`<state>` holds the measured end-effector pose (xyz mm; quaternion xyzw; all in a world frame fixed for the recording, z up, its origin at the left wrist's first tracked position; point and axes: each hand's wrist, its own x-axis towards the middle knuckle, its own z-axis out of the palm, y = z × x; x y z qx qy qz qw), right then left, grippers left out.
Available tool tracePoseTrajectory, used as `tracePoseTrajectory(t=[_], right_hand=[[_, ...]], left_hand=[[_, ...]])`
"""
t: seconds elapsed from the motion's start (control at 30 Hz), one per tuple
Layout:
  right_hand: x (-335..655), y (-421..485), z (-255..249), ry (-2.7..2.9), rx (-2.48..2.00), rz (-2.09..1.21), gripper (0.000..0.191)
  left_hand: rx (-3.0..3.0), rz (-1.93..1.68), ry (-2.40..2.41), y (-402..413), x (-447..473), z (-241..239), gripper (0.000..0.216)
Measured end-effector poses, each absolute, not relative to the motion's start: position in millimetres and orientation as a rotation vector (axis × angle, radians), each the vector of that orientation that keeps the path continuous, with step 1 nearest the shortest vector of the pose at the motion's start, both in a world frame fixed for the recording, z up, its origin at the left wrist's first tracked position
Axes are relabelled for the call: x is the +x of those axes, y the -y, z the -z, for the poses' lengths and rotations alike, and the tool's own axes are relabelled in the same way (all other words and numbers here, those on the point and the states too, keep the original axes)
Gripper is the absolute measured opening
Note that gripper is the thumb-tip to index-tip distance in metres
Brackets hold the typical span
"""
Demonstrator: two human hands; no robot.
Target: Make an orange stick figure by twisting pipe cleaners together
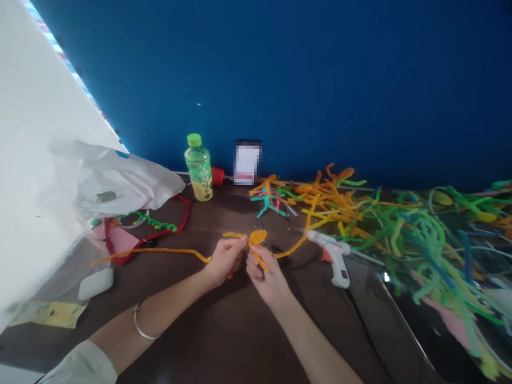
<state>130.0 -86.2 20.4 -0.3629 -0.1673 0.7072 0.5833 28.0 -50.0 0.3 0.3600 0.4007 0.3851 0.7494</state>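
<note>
My left hand (225, 261) and my right hand (266, 276) meet above the dark brown table (264, 325), both pinching a fuzzy orange pipe cleaner (258, 238). Its end is wound into a small flat oval just beyond my fingertips. One long orange strand runs left across the table (156, 250), and another rises right toward the heap of orange pipe cleaners (328, 200). A white hot glue gun (332, 257) lies on its side to the right of my right hand. A silver bangle (143, 324) circles my left wrist.
A green-capped drink bottle (199, 169) and a blurred card (248, 162) stand by the blue wall (280, 69). Left lie a plastic bag (120, 178) and red and green pipe-cleaner shapes (148, 237). Multicoloured pipe cleaners (432, 240) cover the right side.
</note>
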Motion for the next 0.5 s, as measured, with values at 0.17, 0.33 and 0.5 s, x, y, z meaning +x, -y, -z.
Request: tracePoseTrajectory(t=[0.17,0.33,0.5], right_hand=[[129.8,86.2,-20.2,0.372,-0.822,-1.676,0.027],[129.7,87.0,-18.2,0.337,-0.789,-1.738,0.026],[130.0,85.4,-18.1,0.327,-0.806,-1.718,0.028]], left_hand=[[0.794,-0.828,-0.879,50.0,27.8,-0.9,0.051],[0.824,-0.825,-0.887,49.8,27.5,-1.3,0.05],[0.787,-0.841,-0.873,49.5,28.5,0.5,0.05]])
